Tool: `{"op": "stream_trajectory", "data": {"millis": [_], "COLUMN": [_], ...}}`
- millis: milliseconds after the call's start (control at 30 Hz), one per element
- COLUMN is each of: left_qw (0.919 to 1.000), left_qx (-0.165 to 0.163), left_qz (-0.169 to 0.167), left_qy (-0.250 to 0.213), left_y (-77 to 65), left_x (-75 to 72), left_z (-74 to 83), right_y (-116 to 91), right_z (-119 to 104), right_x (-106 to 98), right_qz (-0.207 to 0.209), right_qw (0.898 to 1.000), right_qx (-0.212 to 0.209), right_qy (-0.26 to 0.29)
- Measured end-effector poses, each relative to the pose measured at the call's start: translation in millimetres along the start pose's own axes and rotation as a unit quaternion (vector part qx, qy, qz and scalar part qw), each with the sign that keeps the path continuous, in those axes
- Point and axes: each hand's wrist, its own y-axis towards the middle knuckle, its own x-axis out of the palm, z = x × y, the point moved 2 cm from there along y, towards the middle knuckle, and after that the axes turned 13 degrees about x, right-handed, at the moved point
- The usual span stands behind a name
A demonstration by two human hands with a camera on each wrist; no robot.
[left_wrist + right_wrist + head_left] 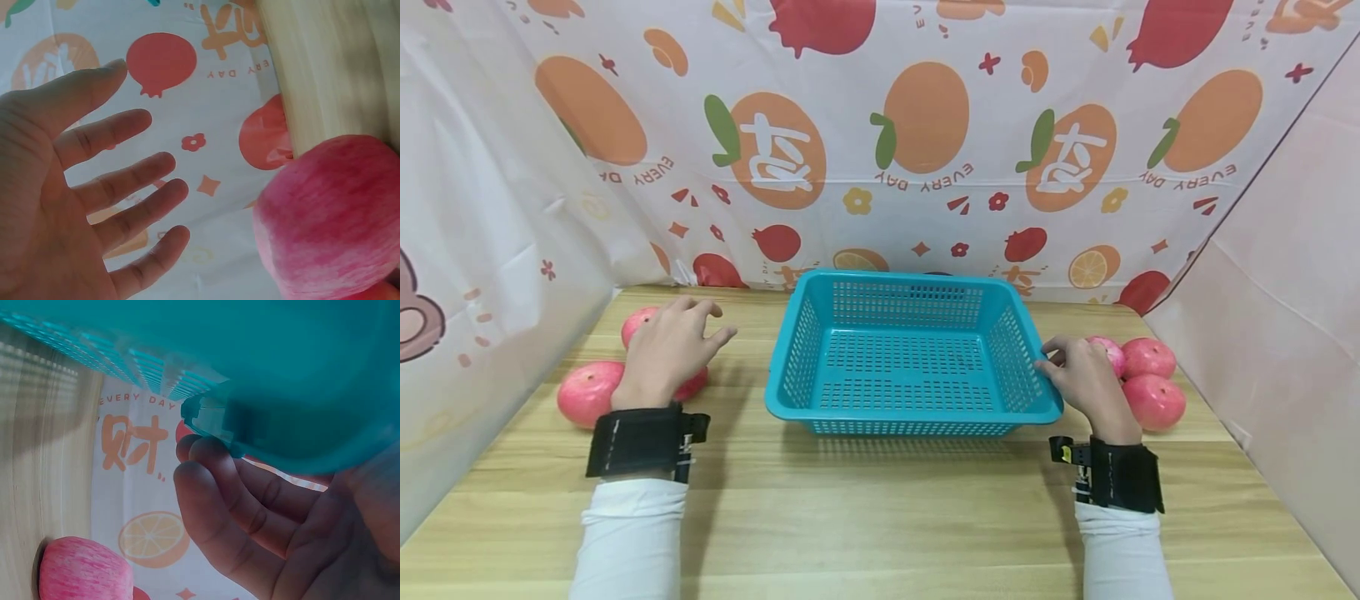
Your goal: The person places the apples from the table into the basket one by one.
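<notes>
A blue-green plastic basket (913,427) with slotted walls stands on the wooden table, holding nothing. My right hand (1084,379) grips its right rim; in the right wrist view curled fingers (219,512) lie under the rim, and the thumb is hidden there. Over the apples on the left hovers my left hand (666,350), fingers spread and nothing in them. Near it are a large pink apple (587,393), one behind (637,323) and one partly covered by the hand (694,385). The left wrist view shows an apple (331,219) apart from the fingertips.
Beside my right hand sit several pink apples (1153,402), one partly hidden by the hand. A fruit-printed sheet (865,208) hangs at the back of the table (880,517), with pale sheets on the left (497,208) and right (1285,275).
</notes>
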Motion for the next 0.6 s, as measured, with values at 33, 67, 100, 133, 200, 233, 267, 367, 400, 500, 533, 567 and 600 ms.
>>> {"op": "stream_trajectory", "data": {"millis": [33,67,100,133,200,233,267,367,400,500,533,567,600], "left_qw": [1.0000,1.0000,1.0000,0.9999,0.9998,0.9998,0.9997,0.9995,0.9993,0.9985,0.9982,0.9978,0.9975], "left_qx": [-0.002,-0.004,-0.005,-0.007,-0.010,-0.012,-0.014,-0.025,-0.030,-0.042,-0.047,-0.050,-0.052], "left_qz": [0.000,-0.001,-0.001,-0.001,0.000,0.000,-0.002,-0.012,-0.017,-0.033,-0.038,-0.043,-0.047], "left_qy": [0.000,0.002,0.005,0.008,0.015,0.018,0.019,0.017,0.015,0.009,0.006,0.005,0.004], "left_y": [-0.5,-1.1,-1.8,-2.6,-4.3,-5.1,-5.8,-7.2,-7.5,-8.8,-9.3,-9.9,-10.5], "left_x": [0.5,0.8,1.0,1.2,1.1,1.2,1.3,1.6,1.8,2.6,3.0,3.5,3.8], "left_z": [-1.2,-2.2,-3.2,-4.0,-5.3,-6.1,-7.0,-9.9,-10.9,-13.7,-14.5,-15.2,-15.8], "right_y": [0.1,0.2,0.4,0.6,0.8,0.7,0.6,0.2,0.0,-0.2,-0.3,-0.2,-0.2], "right_z": [0.1,0.3,0.2,0.1,-0.2,0.2,0.3,1.0,1.3,1.7,1.9,1.8,1.7], "right_x": [0.1,0.1,0.1,0.2,0.1,0.1,0.1,-0.2,-0.3,-0.6,-0.6,-0.6,-0.7], "right_qz": [0.000,0.000,0.000,-0.001,-0.003,-0.003,-0.002,0.002,0.004,0.008,0.009,0.009,0.009], "right_qw": [1.000,1.000,1.000,1.000,1.000,1.000,1.000,1.000,1.000,1.000,1.000,1.000,1.000], "right_qx": [0.000,0.001,0.000,0.000,-0.001,-0.002,-0.002,-0.007,-0.009,-0.013,-0.013,-0.014,-0.014], "right_qy": [0.000,0.000,0.000,0.001,0.002,0.002,0.002,-0.001,-0.003,-0.005,-0.004,-0.004,-0.003]}}
